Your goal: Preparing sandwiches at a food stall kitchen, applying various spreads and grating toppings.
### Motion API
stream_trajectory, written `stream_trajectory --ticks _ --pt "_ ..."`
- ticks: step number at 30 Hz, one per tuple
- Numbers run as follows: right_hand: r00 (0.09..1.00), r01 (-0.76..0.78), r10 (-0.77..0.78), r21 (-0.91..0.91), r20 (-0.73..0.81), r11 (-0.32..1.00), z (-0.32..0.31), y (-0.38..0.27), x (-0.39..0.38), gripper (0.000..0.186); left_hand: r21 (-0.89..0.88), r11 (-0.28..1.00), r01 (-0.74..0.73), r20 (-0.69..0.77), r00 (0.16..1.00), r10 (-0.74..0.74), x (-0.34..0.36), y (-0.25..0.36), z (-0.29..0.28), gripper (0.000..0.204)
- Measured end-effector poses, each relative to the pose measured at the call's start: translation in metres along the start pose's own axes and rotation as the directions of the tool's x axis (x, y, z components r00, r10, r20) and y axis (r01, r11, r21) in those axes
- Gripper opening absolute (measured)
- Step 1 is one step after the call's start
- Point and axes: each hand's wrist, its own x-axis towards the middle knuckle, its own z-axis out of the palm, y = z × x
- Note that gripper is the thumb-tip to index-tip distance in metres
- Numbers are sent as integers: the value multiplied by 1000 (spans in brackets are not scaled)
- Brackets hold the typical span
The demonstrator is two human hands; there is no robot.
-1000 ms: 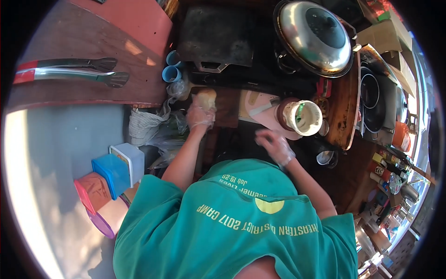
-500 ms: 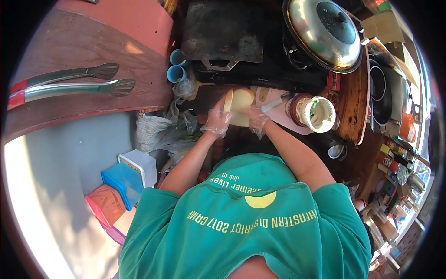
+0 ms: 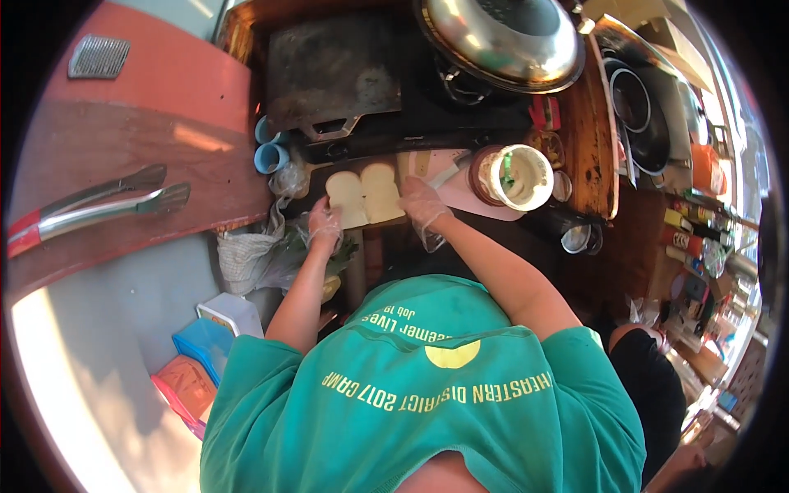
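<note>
Two slices of white bread, a left slice (image 3: 346, 197) and a right slice (image 3: 380, 193), lie flat side by side on a dark board (image 3: 312, 200). My left hand (image 3: 325, 223), in a clear plastic glove, has its fingers closed at the left slice's outer edge. At the right slice's outer edge is my gloved right hand (image 3: 422, 205), its fingers bent against the crust. Beyond it a knife (image 3: 448, 171) rests on a pink board (image 3: 485, 204). A white tub (image 3: 526, 177) with a green-handled utensil inside stands to the right.
A black griddle plate (image 3: 329, 74) and a large lidded pan (image 3: 501, 41) sit at the back. Blue cups (image 3: 269, 156) stand left of the bread. Tongs (image 3: 107, 209) and a grater (image 3: 99, 57) lie on the left table. Another person's dark-clothed leg (image 3: 653, 386) shows at lower right.
The slices, one tilted up between my hands before, now lie flat side by side. My hands have moved apart to their outer edges. The view has shifted, bringing the grater and another person's leg into sight.
</note>
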Motion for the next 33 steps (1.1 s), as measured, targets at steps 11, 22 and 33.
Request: stream_trajectory --ticks 11,22,33 --pt "805 -213 589 891 -72 400 -103 43 -193 45 84 842 -532 327 813 481 -35 198 103 38" --pt "856 56 466 936 -225 349 -103 104 -156 45 7 906 -424 543 762 352 -44 257 186 42" --pt "720 426 517 883 -463 197 -168 -28 -250 25 -284 913 -294 577 708 408 -110 322 162 35"
